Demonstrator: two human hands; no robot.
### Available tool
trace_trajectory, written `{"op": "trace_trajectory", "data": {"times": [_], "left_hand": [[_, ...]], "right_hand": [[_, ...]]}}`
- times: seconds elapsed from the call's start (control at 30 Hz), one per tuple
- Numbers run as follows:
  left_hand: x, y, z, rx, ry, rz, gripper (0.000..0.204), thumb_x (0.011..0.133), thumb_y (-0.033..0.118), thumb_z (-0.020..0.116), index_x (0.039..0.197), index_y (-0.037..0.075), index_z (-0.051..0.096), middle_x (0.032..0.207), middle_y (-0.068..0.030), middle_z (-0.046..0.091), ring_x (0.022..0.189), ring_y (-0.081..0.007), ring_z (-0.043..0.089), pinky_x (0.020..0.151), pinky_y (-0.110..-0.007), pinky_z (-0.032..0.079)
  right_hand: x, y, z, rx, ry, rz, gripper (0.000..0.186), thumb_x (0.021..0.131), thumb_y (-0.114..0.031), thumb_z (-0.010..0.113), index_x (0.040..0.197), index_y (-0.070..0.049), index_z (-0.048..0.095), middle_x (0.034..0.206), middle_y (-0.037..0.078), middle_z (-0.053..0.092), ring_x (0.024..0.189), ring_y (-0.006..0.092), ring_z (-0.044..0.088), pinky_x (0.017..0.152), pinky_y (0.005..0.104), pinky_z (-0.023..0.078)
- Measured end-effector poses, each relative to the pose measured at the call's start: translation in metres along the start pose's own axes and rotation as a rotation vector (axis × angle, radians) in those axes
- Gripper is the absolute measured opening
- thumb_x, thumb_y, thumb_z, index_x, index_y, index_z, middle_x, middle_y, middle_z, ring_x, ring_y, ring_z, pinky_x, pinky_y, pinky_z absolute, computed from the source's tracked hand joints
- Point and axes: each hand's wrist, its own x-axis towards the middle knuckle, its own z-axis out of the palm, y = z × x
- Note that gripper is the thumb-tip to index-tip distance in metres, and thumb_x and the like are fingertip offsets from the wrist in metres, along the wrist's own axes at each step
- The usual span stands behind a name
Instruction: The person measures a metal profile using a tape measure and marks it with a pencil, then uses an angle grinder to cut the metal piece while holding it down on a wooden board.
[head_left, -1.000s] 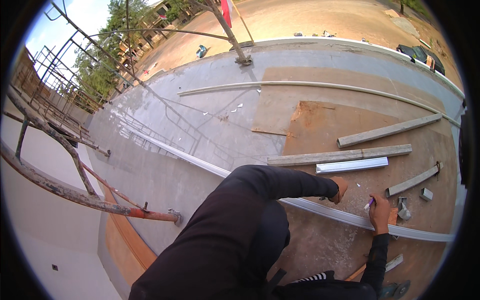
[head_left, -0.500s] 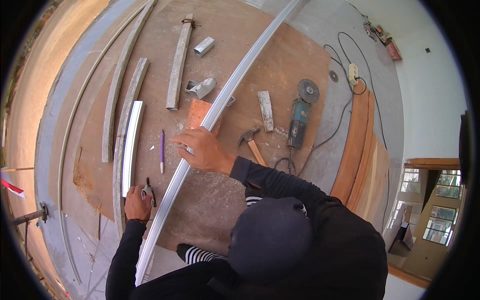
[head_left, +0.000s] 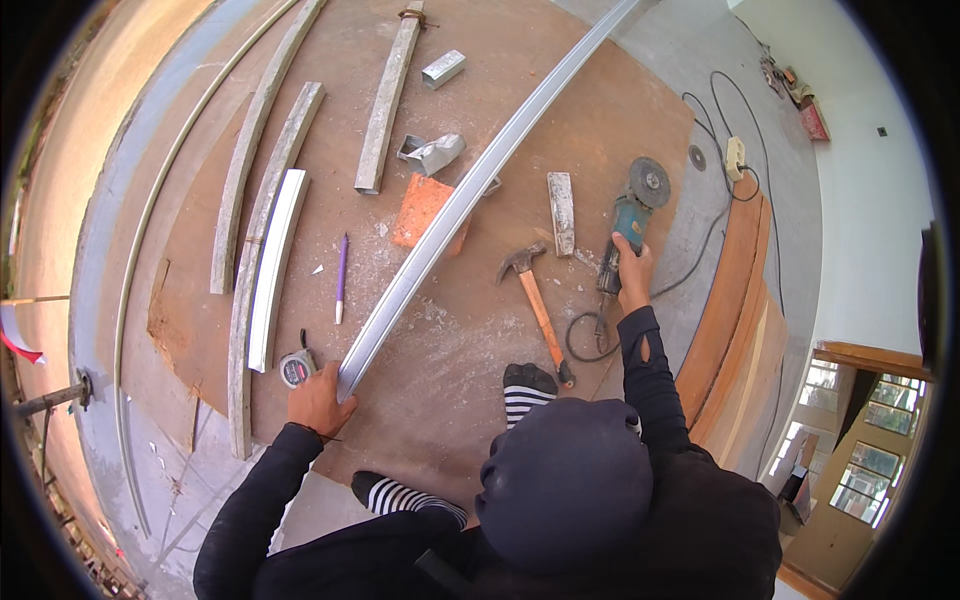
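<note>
Striped socks (head_left: pixel 528 392) sit closest to the camera, on the feet of the person, who crouches on a brown plywood sheet (head_left: pixel 440 370) dusted with pale powder. The left hand (head_left: pixel 318 400) rests at the near end of a long aluminium profile (head_left: pixel 452 210), with the fingers curled around that end. The profile runs from this hand diagonally away to the upper right, over an orange brick (head_left: pixel 424 210) that lies under its middle part. Just beside the left hand, a small tape measure (head_left: pixel 297 369) lies on the plywood. The right hand (head_left: pixel 634 272) is closed around the body of a teal angle grinder (head_left: pixel 628 220), which lies on the plywood with its disc pointing away; its black cable (head_left: pixel 590 335) makes a loop near the hand. Between the two hands lies a hammer (head_left: pixel 535 295) with a wooden handle, and a little farther a short grey piece of wood (head_left: pixel 562 212). Left of the profile there is a purple pencil (head_left: pixel 341 275), then a shorter white profile (head_left: pixel 274 262) beside long weathered planks (head_left: pixel 262 180). Farther, another plank (head_left: pixel 388 105) and some cut pieces of metal tube (head_left: pixel 436 152) lie near the brick. At the far right, a white power socket (head_left: pixel 735 156) sits on the concrete floor.
</note>
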Motion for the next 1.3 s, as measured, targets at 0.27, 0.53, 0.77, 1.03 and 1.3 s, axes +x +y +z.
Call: {"op": "trace_trajectory", "data": {"times": [0.27,0.53,0.77,1.03,1.3], "left_hand": [[0.011,0.003,-0.004,0.009,-0.022,-0.063,0.046,0.072,0.029,0.067,0.108,0.002,0.052,0.079,-0.0241,0.063,0.074,-0.0407,0.062,0.067,-0.049,0.049],[0.041,0.02,-0.019,0.026,0.029,-0.101,0.054,0.073,0.03,0.069,0.113,-0.002,0.052,0.09,-0.0227,0.062,0.087,-0.0385,0.062,0.076,-0.045,0.05],[0.048,0.124,-0.047,-0.313,0.187,0.159,0.068,0.079,0.048,0.066,0.121,-0.002,0.051,0.106,-0.0208,0.059,0.103,-0.0357,0.057,0.088,-0.042,0.045],[0.09,0.24,-0.013,-1.327,0.264,0.045,0.077,0.076,0.055,0.069,0.12,-0.005,0.049,0.106,-0.0218,0.06,0.097,-0.0281,0.061,0.084,-0.038,0.049],[0.07,0.198,-0.021,-1.669,0.125,0.144,0.069,0.069,0.038,0.081,0.115,-0.005,0.052,0.088,-0.0117,0.062,0.073,-0.013,0.061,0.064,-0.026,0.05]], "right_hand": [[0.016,-0.014,0.004,0.133,-0.261,0.207,0.044,0.071,-0.025,0.077,0.1,0.004,0.06,0.086,0.005,0.062,0.073,0.0138,0.059,0.066,0.0273,0.047],[0.027,-0.025,-0.003,0.21,-0.401,0.295,0.034,0.074,-0.024,0.074,0.092,-0.001,0.058,0.076,0.007,0.061,0.06,0.0171,0.061,0.054,0.0296,0.05],[-0.031,-0.063,-0.013,0.294,-0.468,0.224,0.031,0.078,-0.024,0.07,0.091,0.001,0.056,0.074,0.011,0.061,0.062,0.0204,0.065,0.051,0.031,0.054],[-0.141,-0.1,0.06,0.489,-0.594,0.151,0.035,0.077,-0.022,0.072,0.097,0.0,0.054,0.083,0.004,0.058,0.068,0.0119,0.057,0.062,0.0249,0.048],[-0.171,-0.116,0.072,0.815,-0.89,0.305,0.051,0.088,-0.042,0.059,0.113,0.001,0.049,0.097,0.013,0.061,0.083,0.0212,0.063,0.064,0.0286,0.053]]}}
